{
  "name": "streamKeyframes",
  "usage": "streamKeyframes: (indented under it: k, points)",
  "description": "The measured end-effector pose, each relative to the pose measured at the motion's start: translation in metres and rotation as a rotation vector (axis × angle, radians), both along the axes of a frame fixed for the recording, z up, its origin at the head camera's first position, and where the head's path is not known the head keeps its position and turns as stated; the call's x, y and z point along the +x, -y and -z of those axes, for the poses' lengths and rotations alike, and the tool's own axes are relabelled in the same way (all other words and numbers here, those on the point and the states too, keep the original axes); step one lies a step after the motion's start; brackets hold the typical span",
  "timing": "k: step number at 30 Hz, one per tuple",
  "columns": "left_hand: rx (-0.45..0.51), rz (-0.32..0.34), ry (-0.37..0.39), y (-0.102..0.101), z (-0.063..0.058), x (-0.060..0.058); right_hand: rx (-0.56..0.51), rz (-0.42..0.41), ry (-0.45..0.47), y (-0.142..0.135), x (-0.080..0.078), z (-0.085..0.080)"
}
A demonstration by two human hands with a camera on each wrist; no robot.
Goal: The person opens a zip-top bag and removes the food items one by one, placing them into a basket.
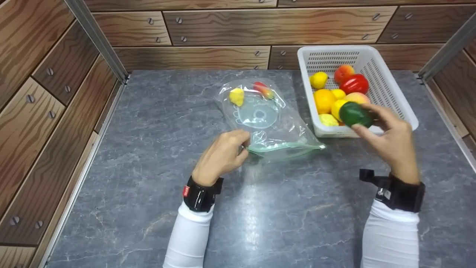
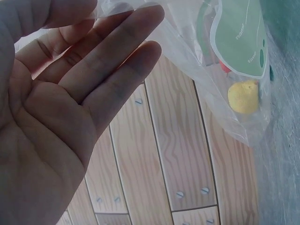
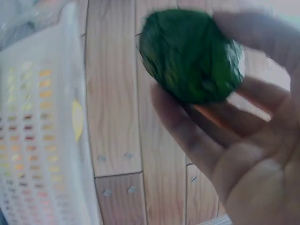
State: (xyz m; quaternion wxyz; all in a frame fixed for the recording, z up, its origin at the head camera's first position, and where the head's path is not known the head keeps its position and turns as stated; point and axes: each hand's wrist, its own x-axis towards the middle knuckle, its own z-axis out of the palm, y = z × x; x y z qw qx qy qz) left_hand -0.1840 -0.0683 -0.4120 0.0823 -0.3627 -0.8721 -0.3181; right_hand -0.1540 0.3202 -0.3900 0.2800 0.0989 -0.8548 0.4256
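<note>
My right hand (image 1: pixel 394 137) grips a dark green, bumpy avocado (image 1: pixel 356 114) above the front right part of a white basket (image 1: pixel 403 115). The right wrist view shows the avocado (image 3: pixel 190 56) held between thumb and fingers. With thumb and fingertips, my left hand (image 1: pixel 223 154) pinches the near left corner of a clear zip bag (image 1: pixel 286 123) lying on the table. Inside the bag are a yellow lemon (image 1: pixel 237 96) and a red-and-yellow fruit (image 1: pixel 263 90). In the left wrist view, the bag's film (image 2: pixel 183 51) runs from the fingertips.
The basket holds a red bell pepper (image 1: pixel 354 84), an orange (image 1: pixel 324 101), peach-coloured fruits and several yellow ones. A grey marbled table (image 1: pixel 160 123) lies beneath everything. Wood-patterned walls (image 1: pixel 223 28) stand at the back and both sides.
</note>
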Motion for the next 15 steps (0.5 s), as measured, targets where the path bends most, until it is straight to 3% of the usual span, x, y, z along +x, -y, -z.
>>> streamKeyframes:
  k: [6, 10, 15]
  points:
    - [-0.001, 0.006, -0.004, 0.000, -0.001, 0.000, -0.117, 0.240, 0.070, -0.009, -0.011, 0.007]
    - [0.005, 0.013, -0.008, -0.001, -0.001, 0.000, -0.069, 0.382, 0.122, -0.016, -0.018, 0.014]
    - [0.008, 0.015, -0.020, -0.001, 0.001, 0.000, 0.010, 0.459, 0.153, -0.024, -0.025, 0.027]
